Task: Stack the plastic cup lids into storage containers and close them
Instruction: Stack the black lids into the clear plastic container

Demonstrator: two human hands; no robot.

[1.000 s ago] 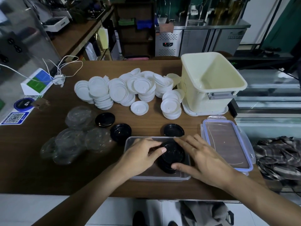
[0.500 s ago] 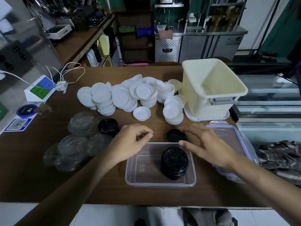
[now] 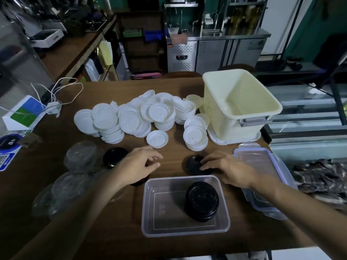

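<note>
many round white plastic lids point(image 3: 131, 119)

1. Container point(image 3: 185, 232) sits at the near edge of the table point(image 3: 116, 231), centre; a lid stack point(image 3: 201, 200) is inside it, in the right half.
2. Snap lid point(image 3: 262, 166) lies just right of the container.
3. Tub point(image 3: 242, 102) stands behind the snap lid.
4. Lid pile point(image 3: 131, 117) is left of the tub.
5. Lid cluster point(image 3: 80, 158) is left of the container.
6. Single lid point(image 3: 193, 165) is just behind the container, under the right hand point(image 3: 227, 167); left hand point(image 3: 139, 166) is behind the container's left corner.

Head cam, wide-angle, looks fwd/down, close over table point(image 3: 56, 147).
</note>
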